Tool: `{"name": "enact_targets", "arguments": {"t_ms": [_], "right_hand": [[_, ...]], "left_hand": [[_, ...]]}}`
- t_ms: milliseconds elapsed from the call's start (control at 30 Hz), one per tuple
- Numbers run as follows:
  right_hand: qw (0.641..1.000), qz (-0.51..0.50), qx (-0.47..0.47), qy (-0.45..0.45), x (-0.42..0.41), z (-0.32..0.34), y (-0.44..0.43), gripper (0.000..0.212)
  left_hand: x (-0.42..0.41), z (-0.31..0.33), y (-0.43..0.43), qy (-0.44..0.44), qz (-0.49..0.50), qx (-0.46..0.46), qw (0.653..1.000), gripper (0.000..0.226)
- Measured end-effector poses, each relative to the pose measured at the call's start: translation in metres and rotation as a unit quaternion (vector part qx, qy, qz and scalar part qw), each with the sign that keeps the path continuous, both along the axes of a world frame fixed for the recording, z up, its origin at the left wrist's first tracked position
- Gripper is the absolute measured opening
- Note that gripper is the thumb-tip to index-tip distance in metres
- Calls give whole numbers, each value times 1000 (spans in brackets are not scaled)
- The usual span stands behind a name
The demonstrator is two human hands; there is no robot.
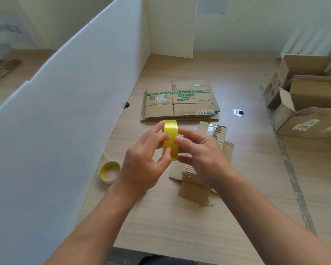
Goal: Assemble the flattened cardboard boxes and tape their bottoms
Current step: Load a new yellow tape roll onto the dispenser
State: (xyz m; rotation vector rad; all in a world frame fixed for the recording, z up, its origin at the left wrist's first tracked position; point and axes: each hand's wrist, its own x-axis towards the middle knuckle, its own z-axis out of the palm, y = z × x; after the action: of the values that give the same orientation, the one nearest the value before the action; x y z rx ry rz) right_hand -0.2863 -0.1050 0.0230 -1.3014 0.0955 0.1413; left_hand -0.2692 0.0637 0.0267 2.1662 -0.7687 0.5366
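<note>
Both hands — left hand, right hand — pinch yellow tape roll

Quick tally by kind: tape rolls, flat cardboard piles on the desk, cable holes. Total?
Tape rolls: 2 (yellow roll pinched by left hand and right hand; near-empty roll on the desk)
Flat cardboard piles: 2 (green-printed stack; worn box under the hands)
Cable holes: 2 (metal-ringed hole; dark hole by the partition)
Total: 6
</note>
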Motion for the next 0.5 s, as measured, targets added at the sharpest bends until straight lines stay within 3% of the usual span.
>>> {"name": "enact_targets", "arguments": {"t_ms": [133, 267, 500], "right_hand": [[999, -20, 30, 13, 6, 8, -9, 27], [999, 2, 48, 4, 6, 12, -14, 24], [995, -36, 92, 24, 8, 15, -15, 20]], "left_hand": [[-7, -4, -4, -12, -6, 21, 1000, 18], [-5, 4, -10, 15, 2, -61, 998, 23], [1, 13, -10, 187, -21, -85, 978, 36]]}}
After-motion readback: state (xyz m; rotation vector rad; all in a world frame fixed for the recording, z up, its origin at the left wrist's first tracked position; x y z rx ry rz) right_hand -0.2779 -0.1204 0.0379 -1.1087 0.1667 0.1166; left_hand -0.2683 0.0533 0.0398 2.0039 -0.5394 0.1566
